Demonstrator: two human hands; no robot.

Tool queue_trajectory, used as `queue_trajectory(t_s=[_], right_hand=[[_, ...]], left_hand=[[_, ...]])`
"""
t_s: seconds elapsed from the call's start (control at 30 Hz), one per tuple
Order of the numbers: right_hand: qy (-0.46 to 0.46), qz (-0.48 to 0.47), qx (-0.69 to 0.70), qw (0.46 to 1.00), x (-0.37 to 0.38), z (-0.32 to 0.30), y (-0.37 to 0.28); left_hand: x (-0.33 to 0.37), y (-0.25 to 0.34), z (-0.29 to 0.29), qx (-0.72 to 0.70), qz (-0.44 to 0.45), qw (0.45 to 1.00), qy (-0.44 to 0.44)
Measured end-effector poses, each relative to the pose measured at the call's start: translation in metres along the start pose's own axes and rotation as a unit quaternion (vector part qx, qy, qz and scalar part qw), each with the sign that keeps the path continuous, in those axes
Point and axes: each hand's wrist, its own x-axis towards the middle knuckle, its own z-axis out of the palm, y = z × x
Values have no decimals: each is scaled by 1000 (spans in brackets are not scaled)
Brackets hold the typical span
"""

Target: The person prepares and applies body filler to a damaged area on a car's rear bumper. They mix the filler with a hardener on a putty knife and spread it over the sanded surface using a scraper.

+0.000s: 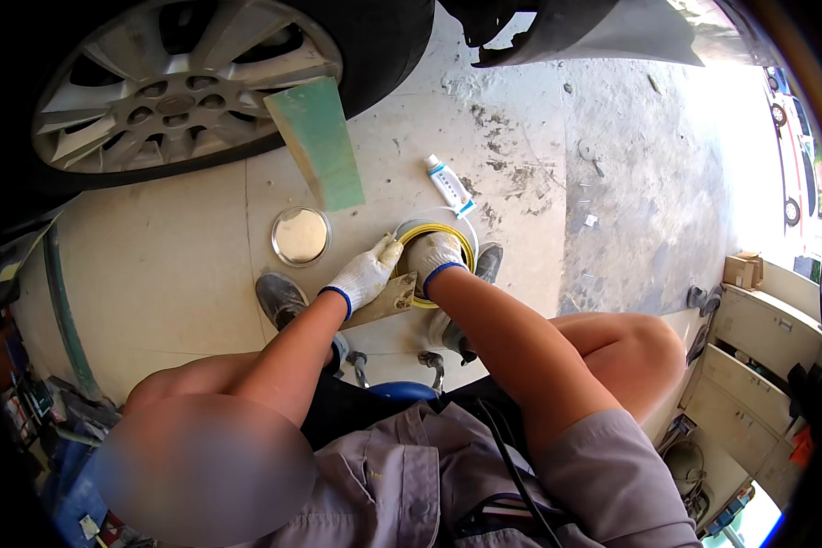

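Note:
A round can [474,248] with a yellow rim stands on the floor between my feet. My left hand [365,272], in a white knit glove with a blue cuff, grips the can's near-left rim. My right hand [436,248], gloved the same way, reaches down inside the can; its fingers are hidden, so what they hold cannot be seen. Just below my left hand, a flat beige board [384,303] with a smeared end overlaps the can's edge. A round lid [301,236] lies left of the can. Beyond the can lies a white and blue tube [449,186].
A car wheel [183,96] fills the upper left, with a green flat sheet [324,146] beside it. A loose bumper part [594,32] hangs at the top. Cabinets [749,384] stand at right. My shoes [281,298] flank the can, and a blue stool [402,391] is under me.

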Motion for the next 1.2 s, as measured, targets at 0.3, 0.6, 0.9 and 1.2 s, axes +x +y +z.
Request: queue_trajectory(t_s=[0.3,0.6,0.9,1.2], right_hand=[[-79,24,99,992,52,66,26],[-165,-30,140,976,50,51,39],[-55,-181,94,977,15,16,30],[-84,213,801,554,11,31,10]], left_hand=[[-1,-6,4,-86,43,995,23],[10,-18,16,-164,8,986,25],[-12,24,-4,-278,-165,943,-74],[-6,10,-2,-321,-160,929,-88]])
